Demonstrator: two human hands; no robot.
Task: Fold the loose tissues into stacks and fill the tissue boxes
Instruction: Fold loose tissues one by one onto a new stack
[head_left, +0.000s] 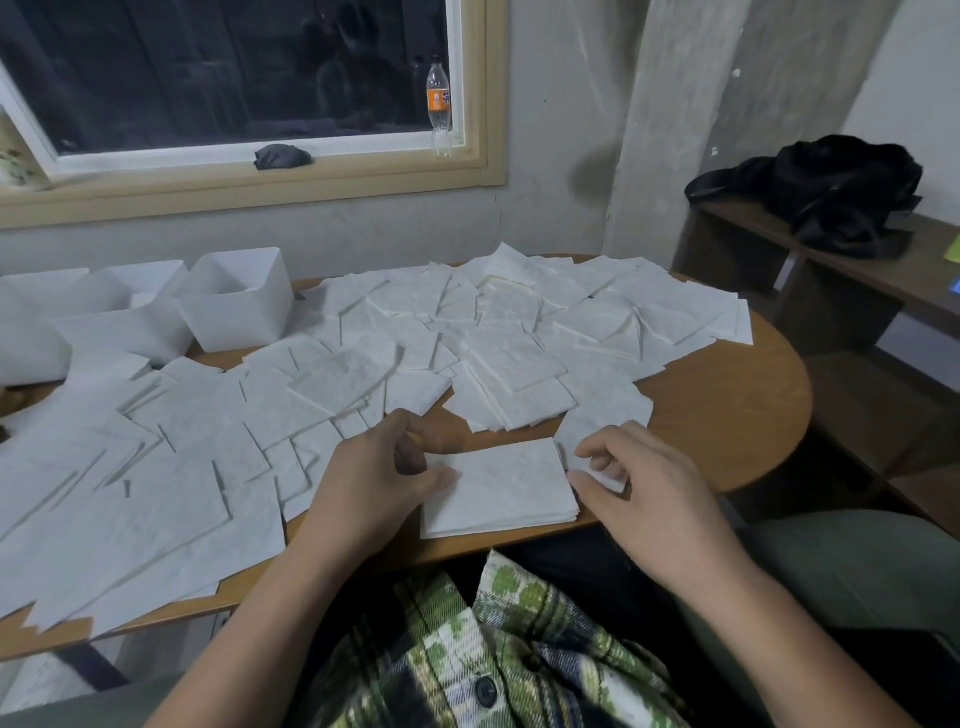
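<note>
A small stack of folded white tissues lies at the near edge of the wooden table. My left hand rests at the stack's left edge, fingers curled, thumb on the paper. My right hand sits at the stack's right edge and pinches a loose tissue between thumb and fingers. Many loose tissues cover the table in overlapping sheets. Several white open tissue boxes stand at the back left.
A plastic bottle and a dark cloth sit on the window sill. A black bag lies on a dark shelf at the right. Bare wood shows at the table's right end.
</note>
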